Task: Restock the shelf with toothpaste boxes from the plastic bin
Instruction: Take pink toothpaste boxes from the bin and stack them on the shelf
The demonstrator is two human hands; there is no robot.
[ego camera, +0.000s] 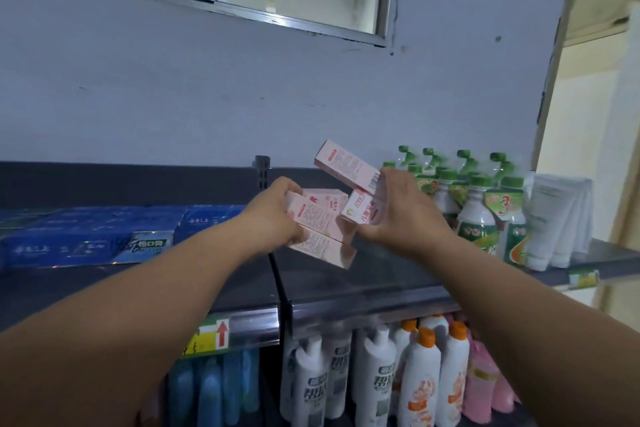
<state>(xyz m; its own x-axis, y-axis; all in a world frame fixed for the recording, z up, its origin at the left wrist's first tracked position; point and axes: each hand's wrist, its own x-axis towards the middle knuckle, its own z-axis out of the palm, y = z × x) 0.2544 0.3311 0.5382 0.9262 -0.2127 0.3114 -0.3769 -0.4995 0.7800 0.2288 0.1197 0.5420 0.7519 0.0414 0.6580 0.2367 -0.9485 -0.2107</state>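
Observation:
Both my hands hold pink toothpaste boxes above the dark top shelf (363, 274). My left hand (277, 215) grips a small stack of pink boxes (318, 232) from their left end, lying roughly flat and tilted. My right hand (401, 211) holds two more: one pink box (346, 166) angled up to the left with a barcode near my fingers, and another pink box (360, 210) just below it. The two bundles nearly touch in the middle. The plastic bin is out of view.
Blue packs (86, 239) lie on the shelf at left. Green-capped bottles (478, 204) and white tubes (557, 218) stand at right. A metal divider (262, 170) rises behind my hands. White, orange-capped and pink bottles (391, 371) fill the shelf below.

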